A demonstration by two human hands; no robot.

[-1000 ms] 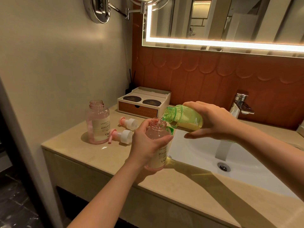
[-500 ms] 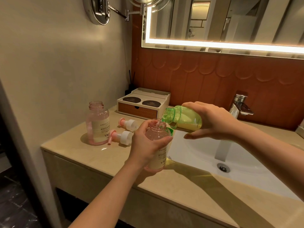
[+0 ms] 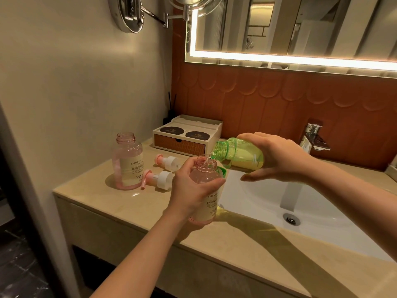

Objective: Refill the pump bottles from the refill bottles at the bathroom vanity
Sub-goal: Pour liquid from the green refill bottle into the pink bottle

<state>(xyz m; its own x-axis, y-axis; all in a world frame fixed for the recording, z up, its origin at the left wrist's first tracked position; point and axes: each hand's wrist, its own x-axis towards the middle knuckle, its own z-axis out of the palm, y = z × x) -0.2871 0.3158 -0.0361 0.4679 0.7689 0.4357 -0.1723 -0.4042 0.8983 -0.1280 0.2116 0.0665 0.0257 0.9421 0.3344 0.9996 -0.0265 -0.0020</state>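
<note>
Over beige vanity top, gripping pink pump bottle in curled left hand; clutching tilted green refill bottle in right hand, neck just above left fingertips, thin stream falling in

Label of pink bottle partly behind left hand

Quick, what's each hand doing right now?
Left hand: grips the uncapped pink pump bottle.
Right hand: grips the tilted green refill bottle, pouring into the pink one.

The green refill bottle, tipped sideways, trickles into an uncapped pink pump bottle. A second pink bottle stands left, open.
</note>
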